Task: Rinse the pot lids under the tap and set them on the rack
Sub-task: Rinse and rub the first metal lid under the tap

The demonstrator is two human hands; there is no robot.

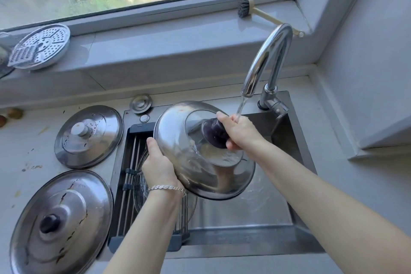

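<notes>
A: Grips first?
B: Right grip (pixel 240 131) is wrapped round the dark, rounded knob (pixel 214 132) of the domed lid (pixel 178 133), centre frame. Left grip (pixel 158 162) clamps the lid's left rim with the thumb on top. Its fingers are hidden behind. Chain bracelet (pixel 166 188) on that wrist.
A: Lid?
B: Shiny steel, round, tilted with its top toward the camera, held over the steel sink (pixel 289 140). Wet film on its flat centre disc.
A: Water?
B: Thin stream (pixel 241 107) from the curved chrome tap (pixel 269 58), upper right. It lands on the right grip, just beside the knob.
A: Rack?
B: The rack (pixel 131 162) is black-framed with steel rods, across the sink's left part, below the left grip. Something round and clear lies on it, mostly hidden.
A: Rest?
B: Two round steel lids on the pale bench (pixel 26 140), left. The upper lid (pixel 89 137) has a metal knob. The lower lid (pixel 61 222) is bigger, with a black knob and brown streaks. Perforated metal plate (pixel 42 45) on the windowsill, upper left. Bristle brush (pixel 244 8) on the sill, upper right.
</notes>
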